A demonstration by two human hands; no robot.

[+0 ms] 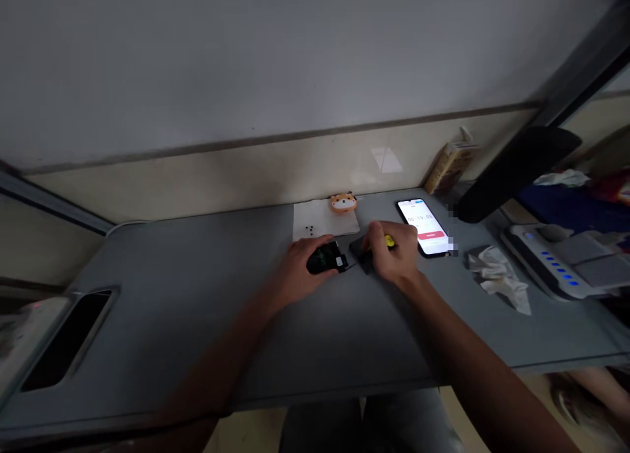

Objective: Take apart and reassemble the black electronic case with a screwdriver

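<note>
L hand [301,266] grips device [323,258] — R hand [398,255], yel tool [389,241].

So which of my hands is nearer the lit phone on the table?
Your right hand, just beside the left edge of the lit phone. Your left hand is farther to the left, holding the small black device.

this looks like a lived-in room, at home or in a dormitory; which of the two cannot be told. a grey desk [147,262] runs along a pale wall [246,59], bearing everyday personal items: a lit phone [426,226], a crumpled tissue [502,279], a carton [450,167] and an orange animal-faced case [343,203].
</note>
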